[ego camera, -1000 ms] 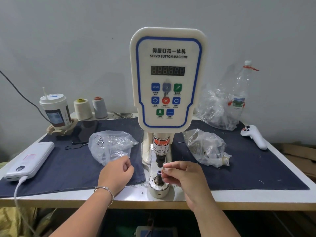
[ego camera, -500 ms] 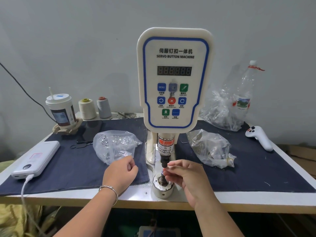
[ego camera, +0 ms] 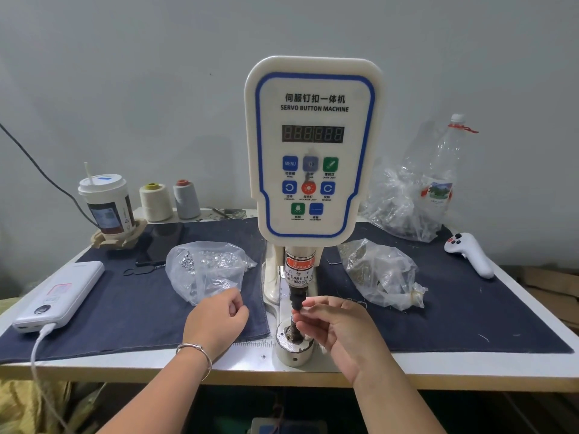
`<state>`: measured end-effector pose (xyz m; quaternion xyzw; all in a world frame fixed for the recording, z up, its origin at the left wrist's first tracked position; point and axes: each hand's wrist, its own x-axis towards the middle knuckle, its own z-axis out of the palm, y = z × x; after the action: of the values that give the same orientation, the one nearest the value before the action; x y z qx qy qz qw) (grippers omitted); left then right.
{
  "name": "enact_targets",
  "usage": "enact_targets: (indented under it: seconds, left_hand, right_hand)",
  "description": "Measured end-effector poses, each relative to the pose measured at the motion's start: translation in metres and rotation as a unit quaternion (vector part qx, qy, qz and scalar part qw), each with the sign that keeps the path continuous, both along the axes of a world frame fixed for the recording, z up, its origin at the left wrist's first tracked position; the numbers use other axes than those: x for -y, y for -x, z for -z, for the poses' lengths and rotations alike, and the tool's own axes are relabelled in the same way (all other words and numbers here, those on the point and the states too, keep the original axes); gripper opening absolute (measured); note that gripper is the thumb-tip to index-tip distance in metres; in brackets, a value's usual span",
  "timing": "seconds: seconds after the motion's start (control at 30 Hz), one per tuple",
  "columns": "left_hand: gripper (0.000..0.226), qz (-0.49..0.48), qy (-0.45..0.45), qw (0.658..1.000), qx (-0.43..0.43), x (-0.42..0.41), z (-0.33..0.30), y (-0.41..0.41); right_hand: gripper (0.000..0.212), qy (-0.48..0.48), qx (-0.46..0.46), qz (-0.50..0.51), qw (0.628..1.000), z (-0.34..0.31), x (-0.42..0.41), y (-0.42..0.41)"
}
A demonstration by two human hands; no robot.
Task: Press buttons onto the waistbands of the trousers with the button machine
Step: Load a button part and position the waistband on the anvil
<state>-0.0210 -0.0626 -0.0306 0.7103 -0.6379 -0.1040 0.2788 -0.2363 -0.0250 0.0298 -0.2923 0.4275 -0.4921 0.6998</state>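
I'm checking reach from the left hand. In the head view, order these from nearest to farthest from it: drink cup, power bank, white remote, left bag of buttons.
1. Left bag of buttons, just beyond the left hand.
2. Power bank, left edge.
3. Drink cup, back left.
4. White remote, far right.

button bags [ego camera: 209, 268] [ego camera: 379, 272] flank the press head [ego camera: 297, 300], bare denim mat [ego camera: 470, 311] far right

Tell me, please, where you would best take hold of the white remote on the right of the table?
Grip the white remote around its slim lower handle, from above. It lies flat on the dark cloth, buttons up, with bare cloth on both sides of it.
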Motion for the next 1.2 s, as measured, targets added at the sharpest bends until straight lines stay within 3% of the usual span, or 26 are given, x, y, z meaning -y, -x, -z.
enact_targets:
  seconds: [0.97, 1.2]
  left_hand:
    - [0.020, -0.005, 0.005, 1.000, 0.003, 0.000, 0.000, 0.001]
    - [0.019, -0.003, 0.002, 1.000, 0.002, 0.002, 0.002, 0.000]
  right_hand:
    - [0.009, -0.003, 0.007, -0.018, 1.000, -0.015, -0.010, 0.008]
    - [0.020, 0.029, -0.033, -0.027, 0.999, -0.019, -0.012, 0.012]
